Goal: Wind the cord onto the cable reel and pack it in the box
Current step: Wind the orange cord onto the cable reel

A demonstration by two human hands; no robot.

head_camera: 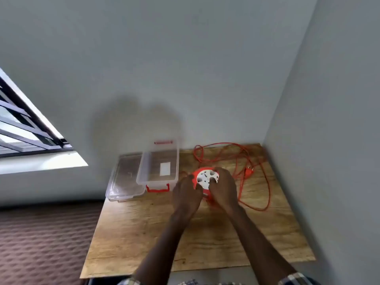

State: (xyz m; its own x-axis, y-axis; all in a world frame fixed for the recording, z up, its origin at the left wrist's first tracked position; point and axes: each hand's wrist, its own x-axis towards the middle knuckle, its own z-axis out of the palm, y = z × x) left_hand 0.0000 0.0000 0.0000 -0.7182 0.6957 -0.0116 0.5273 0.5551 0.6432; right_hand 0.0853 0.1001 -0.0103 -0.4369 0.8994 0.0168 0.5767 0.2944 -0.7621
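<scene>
Both hands are gripping the cable reel (205, 178), left hand (186, 194) steadying its rim while right hand (223, 188) should be turning steadily, drawing the loose cord (267, 182) in evenly from the far right.

This looks like a room in a home. Plain pale walls (185, 68) meet in a corner at the upper right of the frame, a barred window (26, 128) with a sill sits at the left, patterned brown carpet (41, 239) fills the lower left, and a wood-grain surface (144, 233) stands in the corner.
</scene>
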